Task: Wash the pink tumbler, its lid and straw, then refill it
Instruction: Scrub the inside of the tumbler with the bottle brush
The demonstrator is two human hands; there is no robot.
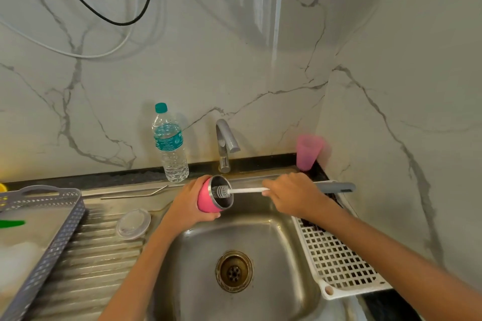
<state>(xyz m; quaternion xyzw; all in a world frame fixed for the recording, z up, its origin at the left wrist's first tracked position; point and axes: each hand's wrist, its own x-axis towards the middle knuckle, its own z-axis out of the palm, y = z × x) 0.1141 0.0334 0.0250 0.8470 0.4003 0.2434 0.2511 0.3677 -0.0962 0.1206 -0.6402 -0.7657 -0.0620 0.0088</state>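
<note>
My left hand (189, 200) grips the pink tumbler (206, 198), held on its side over the steel sink (287, 281) with its steel mouth facing right. My right hand (292, 194) holds a long bottle brush (247, 190) by its white shaft; the grey bristle head sits just inside the tumbler's mouth and the grey handle sticks out to the right. The clear lid (133, 223) lies flat on the ribbed drainboard to the left. The bent metal straw (134, 194) lies along the sink's back ledge.
A water bottle (170, 146) with a teal cap stands left of the tap (225, 146). A pink plastic cup (309, 151) stands in the back right corner. A white grid rack (336, 255) lies right of the basin, a grey basket (44, 229) at the left.
</note>
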